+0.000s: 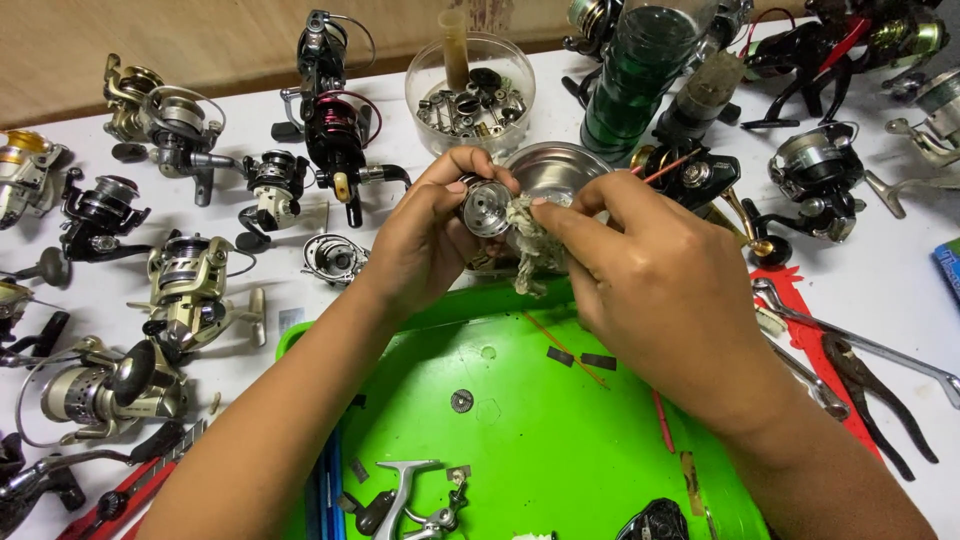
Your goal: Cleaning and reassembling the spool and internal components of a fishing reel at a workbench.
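My left hand (425,240) grips a small round silver reel spool (486,207) with holes in its face, held above the far edge of a bright green tray (520,450). My right hand (650,285) pinches a frayed greyish rag (535,250) and presses it against the spool's side. A shiny metal bowl (560,170) sits just behind both hands. On the tray lie a small round gear (461,401), dark flat bits (585,358) and a silver reel frame (405,500).
Several fishing reels (190,280) crowd the white table on the left and at the back right. A clear tub of small metal parts (470,100) and a green bottle (635,75) stand behind. Pliers (875,395) and a metal tool (860,345) lie at right.
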